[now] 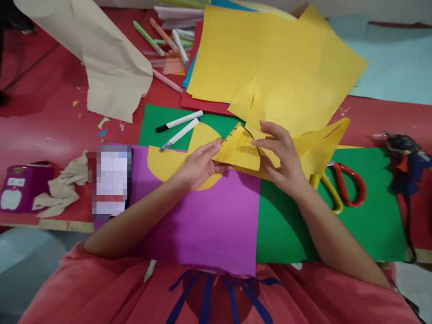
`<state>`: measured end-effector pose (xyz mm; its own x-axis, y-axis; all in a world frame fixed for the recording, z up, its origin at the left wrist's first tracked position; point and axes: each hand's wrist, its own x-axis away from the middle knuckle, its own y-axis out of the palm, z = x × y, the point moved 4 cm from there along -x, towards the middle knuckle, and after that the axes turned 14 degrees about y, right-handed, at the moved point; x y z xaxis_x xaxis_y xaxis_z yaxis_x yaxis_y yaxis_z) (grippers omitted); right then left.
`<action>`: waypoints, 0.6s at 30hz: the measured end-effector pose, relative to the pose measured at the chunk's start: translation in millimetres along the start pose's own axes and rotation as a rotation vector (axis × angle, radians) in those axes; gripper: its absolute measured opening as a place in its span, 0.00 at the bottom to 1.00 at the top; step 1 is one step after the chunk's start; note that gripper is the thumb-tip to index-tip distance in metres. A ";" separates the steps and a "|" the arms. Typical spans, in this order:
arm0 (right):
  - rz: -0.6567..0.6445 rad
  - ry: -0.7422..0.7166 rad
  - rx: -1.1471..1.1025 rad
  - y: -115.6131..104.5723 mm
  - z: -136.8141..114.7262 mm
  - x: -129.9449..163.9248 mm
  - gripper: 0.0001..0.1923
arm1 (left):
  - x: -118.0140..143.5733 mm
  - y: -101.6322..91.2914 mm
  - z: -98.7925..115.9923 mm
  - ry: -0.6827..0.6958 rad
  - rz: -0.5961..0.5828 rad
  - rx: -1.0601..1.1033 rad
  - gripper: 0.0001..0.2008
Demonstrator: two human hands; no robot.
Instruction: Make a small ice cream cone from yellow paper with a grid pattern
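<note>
My left hand is closed on a wedge-shaped yellow paper piece, its thumb on top and its other fingers beneath. Short dark marks run along the upper left edge of this piece, and a dark curved line follows its right edge. At that right edge my right hand has its fingers spread, the index fingertip at the paper. Partly under my left hand lies a rounded yellow paper cutout. A black-capped marker and a marker with a bluish end rest just beyond it.
Purple sheet and green sheet cover the near table. Red-and-yellow-handled scissors lie right, partly under yellow scrap. A phone is left; yellow sheets lie behind. A glue gun sits far right.
</note>
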<state>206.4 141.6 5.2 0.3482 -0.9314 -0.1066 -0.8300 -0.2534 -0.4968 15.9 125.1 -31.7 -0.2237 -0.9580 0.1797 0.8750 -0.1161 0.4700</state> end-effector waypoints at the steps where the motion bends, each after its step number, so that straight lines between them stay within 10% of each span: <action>1: -0.024 -0.036 0.065 0.2 -2.5 0.4 0.13 | -0.6 -1.0 1.3 0.018 0.007 -0.010 0.17; 9: -0.005 -0.210 0.155 4.1 -10.8 4.6 0.05 | -0.3 -3.6 -4.0 0.108 0.046 -0.074 0.21; 18: 0.134 0.004 -0.163 7.8 -2.3 4.0 0.03 | 4.3 1.4 2.4 0.199 -0.055 -0.342 0.26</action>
<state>200.3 135.3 2.8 0.2284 -0.9605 -0.1588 -0.9285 -0.1659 -0.3321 15.2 121.5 -28.2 -0.2156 -0.9762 -0.0248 0.9641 -0.2168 0.1530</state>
